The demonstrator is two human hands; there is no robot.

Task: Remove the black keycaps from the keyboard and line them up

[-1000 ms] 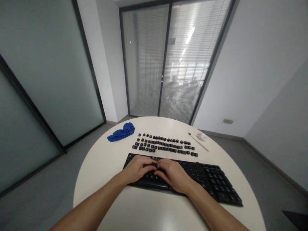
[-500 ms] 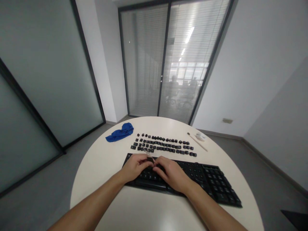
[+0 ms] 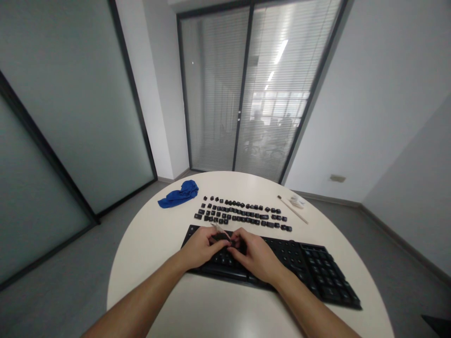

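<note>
A black keyboard lies across the table in front of me, with many of its keys off on the left and middle part. Over its left half, my left hand is closed around a thin pale tool, whose exact kind is not clear. My right hand is beside it, fingertips pinched and meeting the left fingertips. A small dark thing seems to be between the fingertips, mostly hidden. Beyond the keyboard, loose black keycaps lie in several rows.
A crumpled blue cloth lies at the far left of the round white table. At the far right are a thin brush with a pale handle and a small clear plastic bag. Glass panels and walls surround the table.
The view has shifted slightly. Both hands stay over the keyboard's left half; their fingertips have lifted and turned a little, and the pale tool is tilted differently.
</note>
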